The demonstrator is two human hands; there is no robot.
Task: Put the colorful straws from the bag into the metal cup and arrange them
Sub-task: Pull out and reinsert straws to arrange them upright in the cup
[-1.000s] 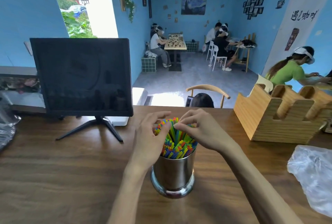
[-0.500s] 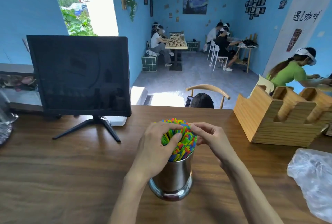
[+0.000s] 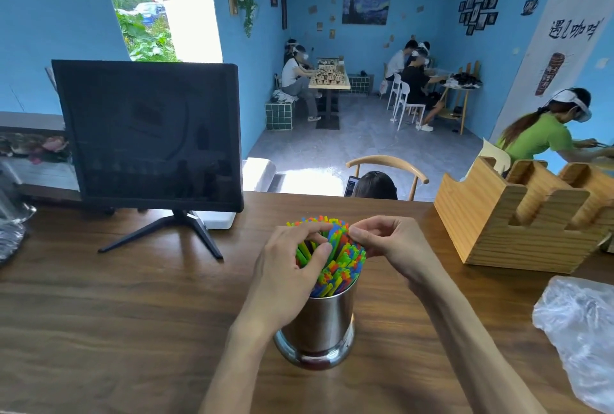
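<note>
A shiny metal cup (image 3: 320,327) stands on the wooden counter, packed with colorful straws (image 3: 342,264) that lean to the right. My left hand (image 3: 285,277) wraps round the left side of the bundle, thumb and fingers curled on several straws. My right hand (image 3: 388,244) is at the bundle's upper right and pinches the straw tips between thumb and forefinger. The clear plastic bag (image 3: 581,334) lies crumpled at the right edge of the counter.
A dark monitor (image 3: 149,134) on a stand sits at the back left. A wooden holder (image 3: 518,214) with slots stands at the back right. Glassware (image 3: 13,224) shows at the far left edge. People sit at tables beyond the counter.
My left hand's grip has shifted lower on the bundle, and the right hand has moved to its upper right. The straw tops show more and lean right.
</note>
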